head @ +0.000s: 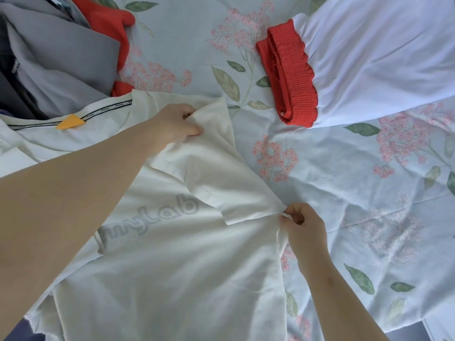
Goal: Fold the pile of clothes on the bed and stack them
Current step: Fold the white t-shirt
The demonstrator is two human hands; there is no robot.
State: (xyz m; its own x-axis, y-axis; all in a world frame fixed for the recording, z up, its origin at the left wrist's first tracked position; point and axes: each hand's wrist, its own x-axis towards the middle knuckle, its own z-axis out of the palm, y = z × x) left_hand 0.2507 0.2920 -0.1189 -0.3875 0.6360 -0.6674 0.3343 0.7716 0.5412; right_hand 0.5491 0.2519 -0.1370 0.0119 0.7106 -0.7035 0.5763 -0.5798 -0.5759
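Pale blue bedsheet (344,193), wrinkled, pink flower and green leaf print.

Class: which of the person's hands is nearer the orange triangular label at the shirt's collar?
Left. The left hand grips the white shirt to the right of the orange label; the right hand pinches its edge farther away, lower right.

The T-shirt (172,267) is lying spread on the bed (344,217) across the lower left and centre of the frame, with its collar (49,121) toward the left edge and its sleeve (221,173) lying over its front. The pile of clothes (56,65) is sitting in the upper left corner, just above the collar, while the folded garment (369,62) is lying in the upper right, well apart from the pile. The left hand (174,124) is gripping the sleeve's upper end at centre frame, and the right hand (305,227) is pinching its lower end at the shirt's right edge.
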